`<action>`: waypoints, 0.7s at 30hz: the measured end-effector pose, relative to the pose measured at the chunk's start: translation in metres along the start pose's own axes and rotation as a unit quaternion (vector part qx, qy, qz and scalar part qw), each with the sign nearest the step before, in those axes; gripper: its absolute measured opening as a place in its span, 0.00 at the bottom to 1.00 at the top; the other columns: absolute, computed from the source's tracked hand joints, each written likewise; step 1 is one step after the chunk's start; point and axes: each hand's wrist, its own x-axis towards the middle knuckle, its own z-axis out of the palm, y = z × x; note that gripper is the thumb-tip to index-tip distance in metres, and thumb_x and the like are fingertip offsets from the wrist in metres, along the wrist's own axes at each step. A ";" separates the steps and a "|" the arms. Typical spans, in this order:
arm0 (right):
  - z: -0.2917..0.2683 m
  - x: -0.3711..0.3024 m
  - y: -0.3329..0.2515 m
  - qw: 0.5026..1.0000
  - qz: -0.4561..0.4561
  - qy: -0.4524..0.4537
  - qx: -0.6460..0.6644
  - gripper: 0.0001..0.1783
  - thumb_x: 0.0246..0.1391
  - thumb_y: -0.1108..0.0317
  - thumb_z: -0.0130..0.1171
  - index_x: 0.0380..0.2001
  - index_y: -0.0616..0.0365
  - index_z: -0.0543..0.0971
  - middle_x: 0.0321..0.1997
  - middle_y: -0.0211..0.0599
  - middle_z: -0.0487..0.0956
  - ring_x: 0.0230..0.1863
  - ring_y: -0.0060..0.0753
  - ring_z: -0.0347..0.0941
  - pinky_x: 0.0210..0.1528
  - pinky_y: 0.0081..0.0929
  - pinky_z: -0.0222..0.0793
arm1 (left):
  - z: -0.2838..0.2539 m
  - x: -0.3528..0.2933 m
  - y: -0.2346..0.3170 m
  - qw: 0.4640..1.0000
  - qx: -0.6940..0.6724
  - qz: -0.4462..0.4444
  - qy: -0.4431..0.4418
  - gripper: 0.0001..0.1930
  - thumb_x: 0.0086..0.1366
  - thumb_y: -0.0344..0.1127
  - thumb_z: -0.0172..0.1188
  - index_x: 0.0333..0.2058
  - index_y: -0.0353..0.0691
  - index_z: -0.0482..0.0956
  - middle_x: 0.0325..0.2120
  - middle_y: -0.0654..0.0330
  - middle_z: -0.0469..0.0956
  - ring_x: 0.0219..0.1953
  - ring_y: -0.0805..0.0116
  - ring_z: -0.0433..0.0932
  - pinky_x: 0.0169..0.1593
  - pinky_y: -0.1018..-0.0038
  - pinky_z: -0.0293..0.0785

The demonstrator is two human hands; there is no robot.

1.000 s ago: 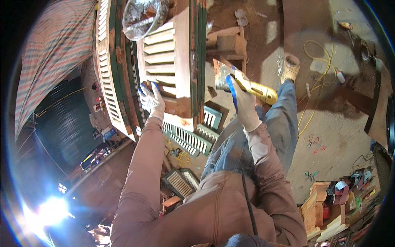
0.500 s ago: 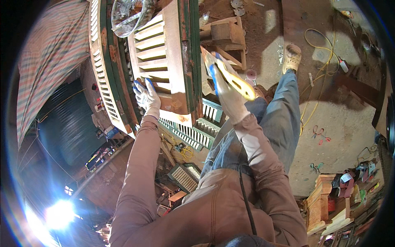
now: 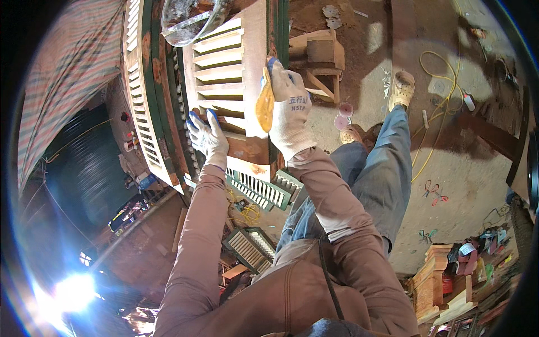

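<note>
In the middle stands a wooden louvered shutter with bare pale slats and a dark green outer edge. My left hand, in a white glove with blue fingertips, lies on the lower left of its frame, fingers spread. My right hand, gloved alike, is closed round what looks like a flat brush with a broad yellow handle. The handle points back toward me. The brush's working end is hidden by my hand, at the shutter's right edge. A clear round tub with a strip across its mouth sits at the shutter's far end.
More shutters stand close on the left, and green ones lie below. A wooden stool-like block stands at the far right of the work. Yellow cord runs over the floor. A bright lamp glares at lower left.
My right hand has moved left with the brush, from beside the shutter to its right edge, and the handle has turned toward me. My left hand stays on the frame.
</note>
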 end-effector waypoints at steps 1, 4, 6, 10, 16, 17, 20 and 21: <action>-0.002 0.000 -0.003 1.000 -0.008 0.002 0.011 0.27 0.50 0.72 0.61 0.56 0.62 0.74 0.50 0.43 0.82 0.51 0.45 0.76 0.50 0.33 0.75 | -0.002 -0.001 0.004 1.000 -0.001 -0.006 -0.002 0.45 0.68 0.72 0.33 0.72 0.44 0.47 0.70 0.42 0.50 0.70 0.42 0.53 0.70 0.49 0.47; -0.015 -0.001 -0.012 0.998 -0.014 -0.003 0.059 0.25 0.53 0.73 0.61 0.56 0.61 0.75 0.51 0.44 0.81 0.50 0.43 0.77 0.51 0.32 0.75 | -0.007 -0.002 0.008 1.000 -0.006 -0.019 -0.011 0.45 0.68 0.72 0.33 0.72 0.45 0.48 0.71 0.42 0.50 0.70 0.42 0.53 0.70 0.48 0.47; -0.017 -0.014 0.000 0.995 -0.010 0.039 0.089 0.23 0.53 0.74 0.60 0.55 0.62 0.76 0.45 0.43 0.81 0.46 0.43 0.77 0.45 0.34 0.75 | 0.001 -0.001 -0.005 1.000 -0.007 -0.002 0.001 0.45 0.68 0.72 0.33 0.72 0.45 0.48 0.71 0.42 0.49 0.70 0.42 0.53 0.70 0.47 0.46; -0.028 -0.006 0.019 0.986 0.038 0.094 0.134 0.17 0.64 0.69 0.55 0.54 0.59 0.77 0.37 0.44 0.80 0.35 0.42 0.78 0.39 0.35 0.74 | -0.004 -0.003 -0.002 1.000 -0.007 -0.015 -0.003 0.45 0.68 0.72 0.33 0.72 0.46 0.47 0.71 0.42 0.49 0.69 0.41 0.53 0.69 0.47 0.46; -0.003 -0.008 0.026 0.983 -0.011 0.084 0.161 0.18 0.60 0.72 0.59 0.53 0.59 0.77 0.40 0.47 0.81 0.39 0.46 0.79 0.42 0.35 0.75 | -0.005 -0.001 0.001 1.000 -0.007 -0.001 0.000 0.45 0.68 0.72 0.34 0.72 0.45 0.48 0.70 0.41 0.50 0.69 0.41 0.54 0.69 0.48 0.47; -0.020 -0.012 0.024 0.981 0.035 -0.002 0.190 0.17 0.66 0.68 0.57 0.55 0.62 0.76 0.41 0.32 0.80 0.39 0.22 0.73 0.46 0.22 0.71 | -0.005 -0.003 0.002 1.000 -0.015 -0.007 -0.006 0.45 0.68 0.72 0.34 0.72 0.44 0.48 0.70 0.41 0.50 0.69 0.41 0.54 0.70 0.49 0.47; -0.028 -0.017 0.031 0.892 0.150 -0.019 0.427 0.17 0.66 0.66 0.58 0.56 0.58 0.76 0.36 0.23 0.78 0.32 0.11 0.69 0.33 0.12 0.67 | -0.007 -0.004 0.007 1.000 -0.010 -0.005 0.002 0.46 0.68 0.72 0.33 0.72 0.43 0.49 0.69 0.41 0.52 0.69 0.43 0.55 0.70 0.52 0.50; -0.028 -0.020 0.032 0.872 0.189 -0.022 0.450 0.17 0.66 0.65 0.57 0.56 0.56 0.76 0.35 0.21 0.78 0.29 0.08 0.68 0.29 0.10 0.65 | -0.006 -0.006 0.006 1.000 0.002 -0.006 0.008 0.46 0.68 0.73 0.33 0.71 0.42 0.51 0.69 0.40 0.54 0.69 0.44 0.57 0.69 0.55 0.54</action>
